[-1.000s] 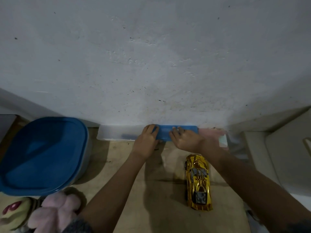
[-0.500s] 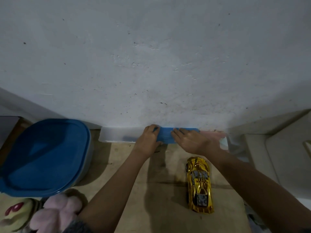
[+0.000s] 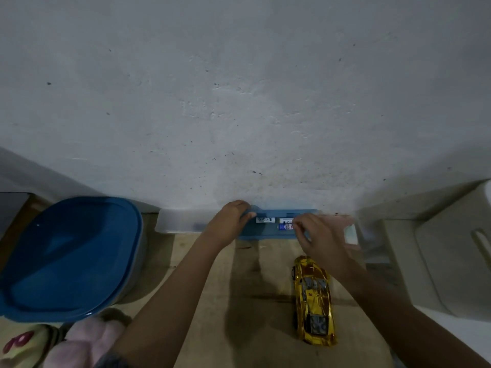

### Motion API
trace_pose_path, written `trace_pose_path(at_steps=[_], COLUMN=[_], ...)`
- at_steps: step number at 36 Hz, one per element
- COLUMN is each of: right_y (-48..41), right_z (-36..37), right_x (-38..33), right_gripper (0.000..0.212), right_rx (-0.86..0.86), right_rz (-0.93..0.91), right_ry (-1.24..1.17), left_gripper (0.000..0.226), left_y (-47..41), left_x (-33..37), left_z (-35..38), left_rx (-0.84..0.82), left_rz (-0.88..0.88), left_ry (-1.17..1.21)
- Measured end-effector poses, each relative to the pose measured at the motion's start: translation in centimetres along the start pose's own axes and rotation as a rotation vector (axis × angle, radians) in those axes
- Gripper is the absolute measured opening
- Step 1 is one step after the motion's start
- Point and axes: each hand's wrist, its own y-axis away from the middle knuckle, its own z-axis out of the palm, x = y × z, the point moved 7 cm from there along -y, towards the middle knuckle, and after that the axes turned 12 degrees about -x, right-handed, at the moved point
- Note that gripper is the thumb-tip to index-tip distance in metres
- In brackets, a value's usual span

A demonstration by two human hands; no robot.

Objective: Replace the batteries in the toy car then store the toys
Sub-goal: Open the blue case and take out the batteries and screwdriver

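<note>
A pale, scuffed wall (image 3: 239, 88) fills the upper half of the view, meeting a tan wooden surface (image 3: 247, 301) below. At the surface's left edge sits a large storage bin with a dark blue lid (image 3: 69, 256). In front of it, at the near left corner, lie a pink plush toy (image 3: 82, 341) and a yellowish one (image 3: 24, 343). Off the surface's right edge stands a beige plastic object (image 3: 435, 251). Along the far edge, against the wall, runs a row of small cases: one clear (image 3: 180, 221), one blue (image 3: 268, 229), one pinkish (image 3: 342, 224). The blue case is open, showing batteries (image 3: 285, 226) inside. The left hand (image 3: 228, 224) curls over the case's left end, its grip holding the raised lid. The right hand (image 3: 324, 240) reaches in with thumb and fingertips pinched close at the batteries; whether they actually have hold of one cannot be told. A gold toy car (image 3: 314, 301) lies near the right edge, just below the right wrist, untouched.
</note>
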Motion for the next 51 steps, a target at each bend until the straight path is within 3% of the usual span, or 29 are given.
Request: trace_pose_path(at_steps=[3, 9, 13, 22, 27, 43, 51], right_y=[0.6, -0.7, -1.9, -3.3, -4.2, -4.3, -2.9], right_z=[2.0, 4.5, 6.0, 7.8, 8.7, 8.3, 6.3], right_x=[0.5, 1.0, -0.2, -2.0, -2.7, -2.7, -0.2], right_gripper=[0.024, 0.04, 0.04, 0.051, 0.042, 0.039, 0.04], right_rx=[-0.169, -0.31, -0.377, -0.387, -0.389, -0.261, -0.334], right_rz=[0.035, 0.213, 0.227, 0.01, -0.093, -0.165, -0.217], right_ry=[-0.023, 0.034, 0.081, 0.306, 0.4, 0.515, 0.727], left_gripper=[0.034, 0.036, 0.038, 0.03, 0.028, 0.031, 0.031], left_y=[0.0, 0.0, -0.1, -0.2, -0.4, -0.5, -0.4], left_x=[0.1, 0.1, 0.0, 0.0, -0.3, -1.0, -1.2], left_z=[-0.2, -0.2, -0.3, -0.7, -0.7, -0.5, -0.5], left_rx=[0.018, 0.014, 0.006, -0.022, -0.052, -0.091, -0.085], left_rz=[-0.004, -0.021, -0.03, 0.01, 0.009, -0.012, -0.016], left_ry=[0.033, 0.07, 0.099, 0.14, 0.184, 0.227, 0.221])
